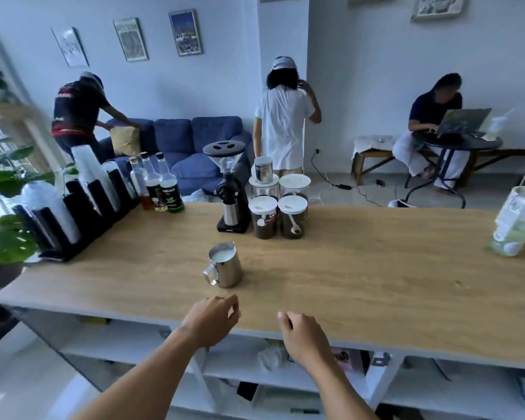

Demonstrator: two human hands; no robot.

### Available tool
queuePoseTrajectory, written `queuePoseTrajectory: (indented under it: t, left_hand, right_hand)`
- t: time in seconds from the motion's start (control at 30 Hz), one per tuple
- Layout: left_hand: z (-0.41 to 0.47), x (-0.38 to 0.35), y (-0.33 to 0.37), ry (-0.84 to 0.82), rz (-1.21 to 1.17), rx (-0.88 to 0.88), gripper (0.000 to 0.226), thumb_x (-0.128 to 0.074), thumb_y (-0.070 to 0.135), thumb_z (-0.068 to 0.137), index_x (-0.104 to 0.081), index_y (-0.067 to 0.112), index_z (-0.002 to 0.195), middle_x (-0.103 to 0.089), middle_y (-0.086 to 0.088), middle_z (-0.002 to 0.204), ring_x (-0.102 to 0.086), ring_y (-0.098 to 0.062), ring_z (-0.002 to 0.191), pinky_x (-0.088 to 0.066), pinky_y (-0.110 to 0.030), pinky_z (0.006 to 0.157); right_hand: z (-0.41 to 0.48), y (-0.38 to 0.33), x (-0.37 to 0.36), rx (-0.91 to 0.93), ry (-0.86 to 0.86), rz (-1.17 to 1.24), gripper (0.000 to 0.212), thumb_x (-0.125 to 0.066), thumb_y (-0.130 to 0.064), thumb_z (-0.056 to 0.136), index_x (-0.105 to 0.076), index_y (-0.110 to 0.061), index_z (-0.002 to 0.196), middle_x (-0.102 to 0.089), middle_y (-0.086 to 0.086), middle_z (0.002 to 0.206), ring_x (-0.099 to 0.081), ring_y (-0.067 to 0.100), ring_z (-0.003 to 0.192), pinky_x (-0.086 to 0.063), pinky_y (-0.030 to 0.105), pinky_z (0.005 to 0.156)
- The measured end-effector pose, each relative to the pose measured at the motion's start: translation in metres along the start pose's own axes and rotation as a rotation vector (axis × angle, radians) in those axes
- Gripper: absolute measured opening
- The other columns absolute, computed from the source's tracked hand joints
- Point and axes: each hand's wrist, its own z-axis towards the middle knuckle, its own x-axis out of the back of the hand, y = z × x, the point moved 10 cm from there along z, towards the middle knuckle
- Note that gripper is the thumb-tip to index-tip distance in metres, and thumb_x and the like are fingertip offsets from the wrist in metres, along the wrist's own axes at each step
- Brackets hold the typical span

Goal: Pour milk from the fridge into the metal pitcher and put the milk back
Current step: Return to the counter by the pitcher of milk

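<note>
2 bare forearms come up from the bottom of the frame, and no sleeve shows on either down to the lower edge. No watch, band or bracelet sits on either wrist. The left hand (212,318) is seen from the back, knuckles and thumb showing, with no ring on the fingers (232,301) that can be seen. The right hand (303,334) is also seen from the back, with the thumb toward the middle of the frame, and it too is bare of rings and gloves. The nails are short and unpainted where visible.
</note>
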Motion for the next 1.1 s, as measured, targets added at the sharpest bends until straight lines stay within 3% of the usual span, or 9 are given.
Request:
queuePoseTrajectory:
  t: [0.2,0.33,0.47,0.67,0.77,0.9,1.0,1.1]
  left_hand:
    - [0.023,-0.01,-0.075,0.021,-0.032,0.124,0.028,-0.037,0.041,0.097,-0.055,0.02,0.099,-0.07,-0.006,0.098,-0.064,-0.032,0.088,-0.042,-0.034,0.063]
    - [0.052,-0.022,-0.138,-0.06,0.012,0.199,0.031,-0.037,0.043,0.097,-0.058,0.02,0.101,-0.068,-0.006,0.107,-0.064,-0.029,0.097,-0.047,-0.033,0.071]
    - [0.083,-0.038,-0.195,-0.102,-0.061,0.21,0.037,-0.046,0.046,0.094,-0.05,0.023,0.122,-0.058,0.0,0.123,-0.057,-0.022,0.112,-0.05,-0.035,0.084]
    - [0.123,-0.079,-0.219,-0.202,-0.08,0.111,0.104,-0.056,0.075,0.072,-0.01,0.025,0.151,-0.017,0.002,0.157,-0.016,-0.022,0.147,-0.023,-0.04,0.116]
    - [0.14,-0.106,-0.208,-0.205,-0.052,0.036,0.111,-0.045,0.09,0.062,-0.005,0.031,0.148,-0.01,0.0,0.159,0.001,-0.029,0.149,-0.012,-0.048,0.117]
    - [0.149,-0.133,-0.202,-0.142,0.059,0.024,0.108,-0.026,0.094,0.068,-0.037,0.02,0.146,-0.029,-0.011,0.157,-0.013,-0.043,0.146,-0.016,-0.064,0.109]
    - [0.15,-0.133,-0.202,-0.064,0.092,0.006,0.107,-0.024,0.092,0.071,-0.037,0.017,0.147,-0.031,-0.014,0.156,-0.014,-0.044,0.146,-0.016,-0.067,0.109]
    - [0.151,-0.133,-0.205,-0.059,0.114,0.036,0.107,-0.022,0.093,0.07,-0.024,0.024,0.152,-0.018,-0.012,0.161,0.0,-0.041,0.149,-0.006,-0.065,0.113]
  right_hand:
    - [0.047,-0.023,-0.025,-0.018,0.014,-0.023,0.039,-0.034,-0.041,0.098,-0.038,-0.019,0.067,-0.049,0.0,0.064,-0.044,0.021,0.06,-0.027,0.033,0.051]
    - [0.09,-0.02,-0.051,-0.113,0.003,0.002,0.023,-0.04,-0.042,0.095,-0.052,-0.023,0.088,-0.061,-0.003,0.095,-0.058,0.02,0.087,-0.044,0.032,0.071]
    - [0.132,-0.018,-0.092,-0.148,-0.059,-0.101,0.038,-0.042,-0.041,0.095,-0.047,-0.021,0.127,-0.049,0.0,0.13,-0.049,0.021,0.12,-0.041,0.03,0.093]
    - [0.159,-0.008,-0.143,-0.214,-0.101,-0.263,0.069,-0.041,-0.052,0.094,-0.018,-0.019,0.15,-0.015,0.011,0.155,-0.02,0.03,0.14,-0.02,0.037,0.114]
    - [0.162,0.006,-0.162,-0.271,-0.098,-0.299,0.077,-0.041,-0.06,0.089,-0.017,-0.021,0.151,-0.006,0.014,0.159,-0.009,0.035,0.144,-0.01,0.042,0.117]
    - [0.169,0.01,-0.175,-0.204,0.014,-0.413,0.07,-0.047,-0.062,0.081,-0.053,-0.015,0.132,-0.048,0.019,0.14,-0.043,0.038,0.129,-0.02,0.049,0.112]
    - [0.173,0.004,-0.17,-0.16,0.103,-0.476,0.07,-0.047,-0.06,0.082,-0.052,-0.016,0.136,-0.046,0.019,0.142,-0.039,0.037,0.134,-0.019,0.054,0.114]
    - [0.174,0.004,-0.171,-0.127,0.104,-0.512,0.072,-0.042,-0.06,0.085,-0.043,-0.019,0.144,-0.037,0.018,0.15,-0.028,0.036,0.141,-0.015,0.056,0.115]
